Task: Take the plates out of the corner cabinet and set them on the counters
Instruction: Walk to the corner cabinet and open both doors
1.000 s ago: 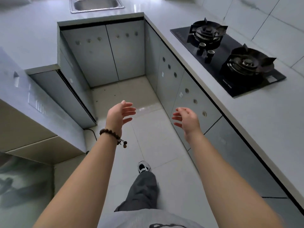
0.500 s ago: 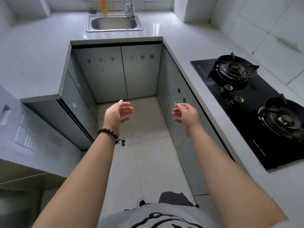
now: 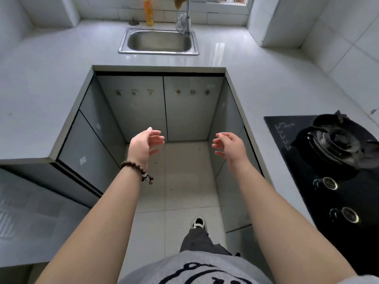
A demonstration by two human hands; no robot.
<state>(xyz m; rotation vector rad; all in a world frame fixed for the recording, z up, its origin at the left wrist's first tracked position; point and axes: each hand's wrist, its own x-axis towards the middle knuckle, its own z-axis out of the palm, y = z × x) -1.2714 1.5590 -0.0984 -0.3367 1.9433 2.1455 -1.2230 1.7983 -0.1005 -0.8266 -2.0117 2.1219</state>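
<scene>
No plate is in view. My left hand (image 3: 143, 145), with a bead bracelet on the wrist, and my right hand (image 3: 229, 147) are held out in front of me over the floor, palms facing each other, fingers apart and empty. Ahead stand grey cabinet doors (image 3: 164, 107) under the sink, all shut. More shut doors run along the left side (image 3: 90, 144) and the right side (image 3: 231, 124). A pale counter (image 3: 51, 95) wraps around on three sides.
A steel sink (image 3: 159, 41) with a tap sits in the far counter, an orange bottle (image 3: 149, 12) behind it. A black gas hob (image 3: 338, 160) lies in the right counter. My foot (image 3: 198, 222) is on the tiled floor.
My view has swung left and forward along the kitchen, so the sink and the far cabinet doors now face me. Both hands stay raised, open and empty.
</scene>
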